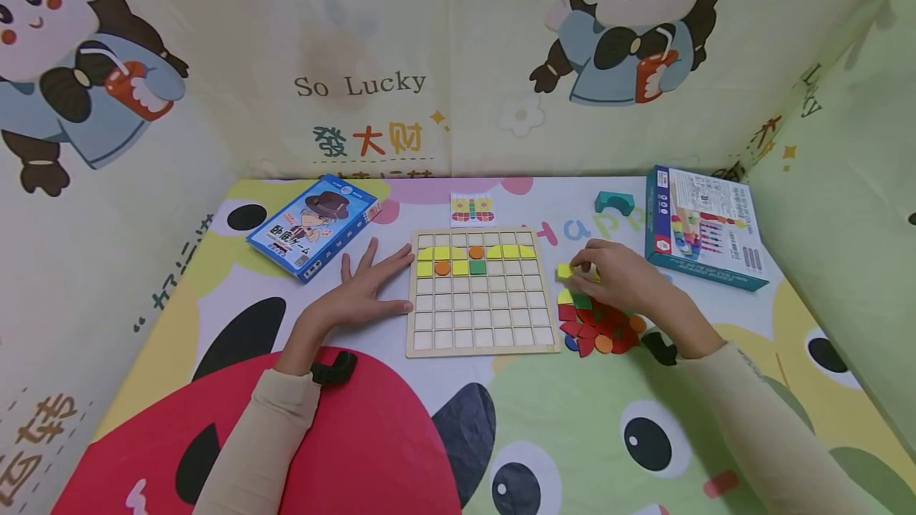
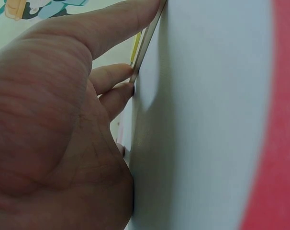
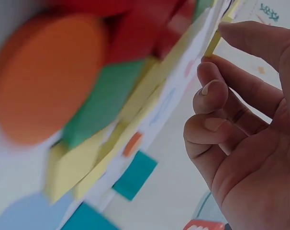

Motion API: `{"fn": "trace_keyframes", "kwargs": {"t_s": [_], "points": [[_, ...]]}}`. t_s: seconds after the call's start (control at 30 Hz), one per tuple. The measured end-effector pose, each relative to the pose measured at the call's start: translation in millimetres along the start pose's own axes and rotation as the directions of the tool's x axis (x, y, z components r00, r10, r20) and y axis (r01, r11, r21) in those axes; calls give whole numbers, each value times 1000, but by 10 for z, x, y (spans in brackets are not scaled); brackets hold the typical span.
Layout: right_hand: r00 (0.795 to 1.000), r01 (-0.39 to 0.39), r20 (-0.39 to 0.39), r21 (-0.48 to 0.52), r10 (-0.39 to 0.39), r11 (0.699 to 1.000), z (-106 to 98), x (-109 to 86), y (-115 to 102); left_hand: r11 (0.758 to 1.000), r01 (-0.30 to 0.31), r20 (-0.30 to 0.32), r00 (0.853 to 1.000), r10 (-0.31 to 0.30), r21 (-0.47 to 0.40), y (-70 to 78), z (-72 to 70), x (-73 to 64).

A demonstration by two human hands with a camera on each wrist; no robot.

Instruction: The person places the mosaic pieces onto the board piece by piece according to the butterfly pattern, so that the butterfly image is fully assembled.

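Note:
A wooden grid board (image 1: 481, 313) lies in the middle of the table. Its second and third rows hold several yellow tiles, two orange discs (image 1: 476, 253) and a green square (image 1: 477, 267). With fingers spread, my left hand (image 1: 358, 294) rests on the table and touches the board's left edge (image 2: 146, 43). My right hand (image 1: 621, 283) pinches a yellow tile (image 3: 213, 44) between thumb and index finger, just right of the board. Below that hand is a pile of loose tiles (image 1: 588, 331), mostly red, with green, yellow, orange and blue pieces among them.
A small butterfly pattern card (image 1: 472, 211) lies behind the board. To the left is a blue game box (image 1: 315, 225). At the right are a teal arch block (image 1: 614, 203) and a larger teal-edged box (image 1: 707, 229). Patterned cloth walls enclose the table.

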State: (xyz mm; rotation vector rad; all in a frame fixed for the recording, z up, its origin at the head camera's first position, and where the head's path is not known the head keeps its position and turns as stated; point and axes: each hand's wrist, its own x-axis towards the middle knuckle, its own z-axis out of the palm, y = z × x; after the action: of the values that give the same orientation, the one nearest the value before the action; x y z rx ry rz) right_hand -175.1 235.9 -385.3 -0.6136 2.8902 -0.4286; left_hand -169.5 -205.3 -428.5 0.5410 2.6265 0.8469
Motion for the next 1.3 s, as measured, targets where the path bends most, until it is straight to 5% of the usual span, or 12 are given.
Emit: {"fn": "trace_keyframes", "kwargs": {"t_s": [0.23,0.6,1.3], "points": [[995,97,-29,-25,-98,995,67,218,-286,1000,-1,1,1000,1,0,-4,0,1],[993,116,2,-81,-116,990,207,541,-732,1000,-9,2,1000,9,0,3,8,6],[996,83,-5,-129,-84,988,273,605,-819,1000,-3,-2,1000,3,7,-15,13,17]]}}
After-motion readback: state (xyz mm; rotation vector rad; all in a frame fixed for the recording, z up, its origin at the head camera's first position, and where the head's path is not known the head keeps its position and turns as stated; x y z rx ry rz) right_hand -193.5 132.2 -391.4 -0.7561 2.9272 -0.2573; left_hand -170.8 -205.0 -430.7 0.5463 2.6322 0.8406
